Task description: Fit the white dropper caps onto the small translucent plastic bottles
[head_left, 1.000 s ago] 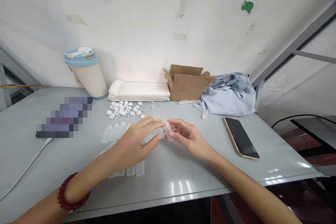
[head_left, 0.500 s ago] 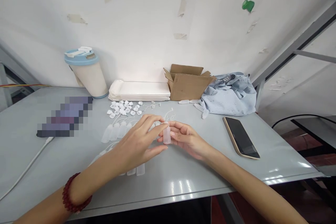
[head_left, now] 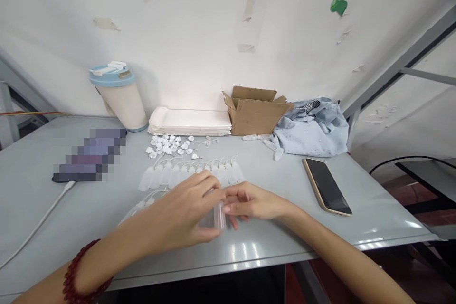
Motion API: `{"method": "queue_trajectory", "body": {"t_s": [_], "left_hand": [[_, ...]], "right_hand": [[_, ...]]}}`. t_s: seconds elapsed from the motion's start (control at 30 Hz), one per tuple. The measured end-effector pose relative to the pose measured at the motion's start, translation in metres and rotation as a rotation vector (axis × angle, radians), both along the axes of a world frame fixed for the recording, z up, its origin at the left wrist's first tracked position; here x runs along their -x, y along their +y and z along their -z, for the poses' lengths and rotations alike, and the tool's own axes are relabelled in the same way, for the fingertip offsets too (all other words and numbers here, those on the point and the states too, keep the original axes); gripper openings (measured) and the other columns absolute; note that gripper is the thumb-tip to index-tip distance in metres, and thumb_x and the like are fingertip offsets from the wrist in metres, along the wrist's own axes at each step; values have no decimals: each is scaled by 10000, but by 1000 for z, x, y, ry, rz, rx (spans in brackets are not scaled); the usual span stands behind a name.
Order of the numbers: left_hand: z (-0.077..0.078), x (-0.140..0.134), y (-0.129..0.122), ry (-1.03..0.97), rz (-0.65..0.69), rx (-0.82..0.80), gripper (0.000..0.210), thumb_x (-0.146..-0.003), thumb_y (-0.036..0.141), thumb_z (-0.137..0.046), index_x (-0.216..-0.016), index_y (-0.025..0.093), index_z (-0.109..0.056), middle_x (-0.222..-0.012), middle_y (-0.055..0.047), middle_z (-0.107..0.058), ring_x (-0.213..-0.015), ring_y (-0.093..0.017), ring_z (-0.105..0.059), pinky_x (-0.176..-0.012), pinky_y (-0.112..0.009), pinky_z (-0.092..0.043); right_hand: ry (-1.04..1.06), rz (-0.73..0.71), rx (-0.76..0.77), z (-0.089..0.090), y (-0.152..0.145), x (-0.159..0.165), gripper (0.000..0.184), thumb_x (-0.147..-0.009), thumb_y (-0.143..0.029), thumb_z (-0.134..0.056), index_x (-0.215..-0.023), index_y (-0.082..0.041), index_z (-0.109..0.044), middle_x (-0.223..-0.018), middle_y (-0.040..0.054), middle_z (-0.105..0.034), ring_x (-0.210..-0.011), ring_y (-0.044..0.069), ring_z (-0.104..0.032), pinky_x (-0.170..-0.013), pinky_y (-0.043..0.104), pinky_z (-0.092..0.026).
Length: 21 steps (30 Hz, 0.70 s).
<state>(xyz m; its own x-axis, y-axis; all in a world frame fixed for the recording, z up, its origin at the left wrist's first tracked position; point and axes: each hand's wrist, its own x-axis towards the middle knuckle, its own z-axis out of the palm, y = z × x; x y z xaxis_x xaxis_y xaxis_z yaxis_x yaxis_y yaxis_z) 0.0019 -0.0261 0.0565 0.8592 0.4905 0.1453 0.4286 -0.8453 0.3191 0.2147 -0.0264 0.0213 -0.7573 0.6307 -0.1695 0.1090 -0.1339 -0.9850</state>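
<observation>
Hands: left hand (head_left: pixel 190 209), right hand (head_left: pixel 254 203) together at a blurred bottle (head_left: pixel 220 217); clamped? Can't tell!
White caps (head_left: pixel 173 148): eleven o'clock from it!

Head view, facing forward and down, close above the hands (head_left: pixel 261 203)

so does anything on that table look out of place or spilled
A few loose translucent pieces lie at different angles by the light-blue cloth, apart from the tidy row of translucent vials, so they look stray. I see no spill.
</observation>
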Motion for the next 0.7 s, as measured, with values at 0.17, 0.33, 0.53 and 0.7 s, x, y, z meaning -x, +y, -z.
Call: {"method": "queue_trajectory", "body": {"t_s": [0.17, 0.33, 0.53, 0.7], "left_hand": [[0, -1, -4, 111, 19, 72, 224, -712, 162, -712, -890, 166, -576, -901, -42, -554, -866, -222, -490, -722, -338, -440], [6, 1, 0, 176, -10, -7, 234, -710, 187, -732, -879, 165, -572, -895, -39, -561, -872, -235, -493, -730, -350, -424], [8, 5, 1, 235, -29, -23, 207, -714, 209, -731, -847, 163, -580, -851, -32, -561, -854, -234, -505, -712, -347, -420], [7, 6, 1, 258, -54, -10, 182, -719, 212, -724, -827, 159, -586, -849, -36, -560, -852, -235, -506, -706, -348, -421]], "right_hand": [[-146, -24, 0, 3, -1, 1, 251, -864, -362, -585, -854, -117, -638, -783, 44, -689, -499, 55, -534, -481, 179, -356], [-167, 21, -15, 3, -1, 2, 319, -867, -389, -578, -1031, -131, -668, -778, 46, -690, -491, 59, -518, -506, 194, -369], [-194, -44, -25, 1, -2, 1, 421, -866, -355, -591, -1241, -165, -579, -801, 36, -688, -476, 51, -502, -523, 200, -381], [-201, -74, -24, 3, -3, 1, 511, -856, -331, -605, -1329, -171, -500, -808, 34, -682, -467, 46, -501, -508, 194, -384]]}}
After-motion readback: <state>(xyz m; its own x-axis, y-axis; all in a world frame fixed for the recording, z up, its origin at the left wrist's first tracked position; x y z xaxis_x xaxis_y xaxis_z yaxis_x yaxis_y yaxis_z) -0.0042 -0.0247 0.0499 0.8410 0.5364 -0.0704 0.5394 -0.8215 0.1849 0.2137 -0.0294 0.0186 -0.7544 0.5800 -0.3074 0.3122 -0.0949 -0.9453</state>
